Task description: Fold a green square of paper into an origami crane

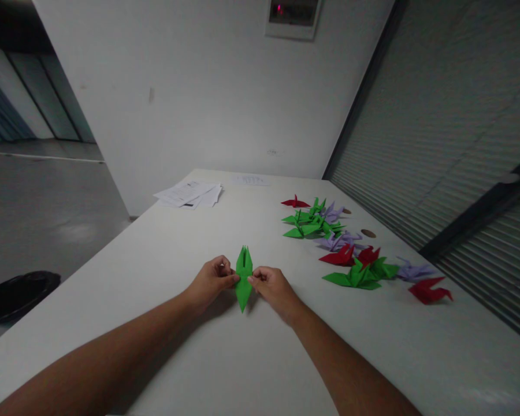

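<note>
A green folded paper (243,289), a long diamond with a slit in its far half, is held upright in front of me near the middle of the white table (177,352). My left hand (214,277) pinches its left edge between thumb and fingers. On the opposite edge, my right hand (274,286) grips it the same way, thumb toward me. Both hands are closed on the paper at about mid-length, and its two narrow points face away from me. Some fingertips are hidden behind the paper.
Folded paper cranes in green (356,276), red (430,290) and purple (415,270) lie along the table's right side. Printed sheets (188,193) rest at the far left. A black-lined bin (19,294) stands on the floor at left. Window blinds (442,127) flank the right edge.
</note>
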The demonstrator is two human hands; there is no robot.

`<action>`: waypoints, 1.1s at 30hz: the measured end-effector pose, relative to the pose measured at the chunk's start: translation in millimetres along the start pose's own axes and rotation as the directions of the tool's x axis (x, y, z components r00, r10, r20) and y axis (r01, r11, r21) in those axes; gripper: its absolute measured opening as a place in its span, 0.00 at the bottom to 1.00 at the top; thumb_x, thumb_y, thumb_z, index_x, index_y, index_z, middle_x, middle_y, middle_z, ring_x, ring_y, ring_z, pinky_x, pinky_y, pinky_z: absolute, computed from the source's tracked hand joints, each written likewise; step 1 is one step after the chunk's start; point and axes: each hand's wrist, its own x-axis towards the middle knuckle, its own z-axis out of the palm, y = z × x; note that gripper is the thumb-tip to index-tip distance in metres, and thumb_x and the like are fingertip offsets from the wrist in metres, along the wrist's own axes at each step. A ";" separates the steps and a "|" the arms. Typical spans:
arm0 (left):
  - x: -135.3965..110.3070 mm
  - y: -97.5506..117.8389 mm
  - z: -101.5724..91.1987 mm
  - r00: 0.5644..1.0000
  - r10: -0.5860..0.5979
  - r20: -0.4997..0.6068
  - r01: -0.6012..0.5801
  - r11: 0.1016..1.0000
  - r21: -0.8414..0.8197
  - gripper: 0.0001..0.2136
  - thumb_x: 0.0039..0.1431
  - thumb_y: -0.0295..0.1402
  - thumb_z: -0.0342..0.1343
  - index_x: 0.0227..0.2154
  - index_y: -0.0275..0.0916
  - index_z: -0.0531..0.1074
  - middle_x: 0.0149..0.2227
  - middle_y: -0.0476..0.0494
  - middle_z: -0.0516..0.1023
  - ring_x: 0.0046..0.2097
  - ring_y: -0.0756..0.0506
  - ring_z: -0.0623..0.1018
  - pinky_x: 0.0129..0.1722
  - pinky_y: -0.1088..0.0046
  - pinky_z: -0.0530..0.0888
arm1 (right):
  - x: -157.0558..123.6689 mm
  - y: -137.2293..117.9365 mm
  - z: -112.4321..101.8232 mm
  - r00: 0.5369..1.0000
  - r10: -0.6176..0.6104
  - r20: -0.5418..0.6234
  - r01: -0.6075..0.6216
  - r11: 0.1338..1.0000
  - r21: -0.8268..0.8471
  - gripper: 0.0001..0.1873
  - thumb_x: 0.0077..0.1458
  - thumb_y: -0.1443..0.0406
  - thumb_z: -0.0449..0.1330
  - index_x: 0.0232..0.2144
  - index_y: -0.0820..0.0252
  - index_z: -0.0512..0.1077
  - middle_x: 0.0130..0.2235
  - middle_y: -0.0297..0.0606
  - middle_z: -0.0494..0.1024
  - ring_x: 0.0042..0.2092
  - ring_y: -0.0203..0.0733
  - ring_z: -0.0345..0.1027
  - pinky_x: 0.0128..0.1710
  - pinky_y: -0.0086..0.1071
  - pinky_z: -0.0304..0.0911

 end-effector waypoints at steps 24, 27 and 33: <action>2.5 -5.2 -4.7 0.993 0.102 -0.056 -0.095 0.988 0.121 0.18 0.48 0.34 0.72 0.26 0.40 0.64 0.28 0.47 0.79 0.29 0.49 0.76 0.32 0.72 0.70 | -1.2 1.0 -0.7 0.999 0.048 -0.020 -0.047 0.998 0.041 0.17 0.51 0.53 0.66 0.24 0.57 0.67 0.20 0.25 0.63 0.22 0.33 0.50 0.22 0.29 0.45; 2.5 -6.8 -8.0 0.979 0.194 -0.064 -0.162 0.927 0.337 0.14 0.50 0.33 0.69 0.25 0.39 0.66 0.26 0.49 0.76 0.28 0.50 0.73 0.30 0.73 0.68 | -0.5 0.8 -2.0 0.999 0.007 -0.045 -0.007 1.000 0.006 0.16 0.52 0.54 0.66 0.24 0.57 0.67 0.20 0.26 0.63 0.23 0.33 0.52 0.23 0.29 0.47; -2.8 -3.3 -4.9 0.966 0.238 0.105 -0.255 0.789 0.558 0.03 0.56 0.31 0.62 0.31 0.37 0.76 0.30 0.46 0.80 0.33 0.46 0.79 0.36 0.70 0.75 | -0.9 1.1 -3.2 0.989 -0.137 -0.062 0.132 0.989 -0.069 0.15 0.53 0.55 0.65 0.25 0.58 0.68 0.24 0.28 0.66 0.27 0.35 0.58 0.28 0.30 0.53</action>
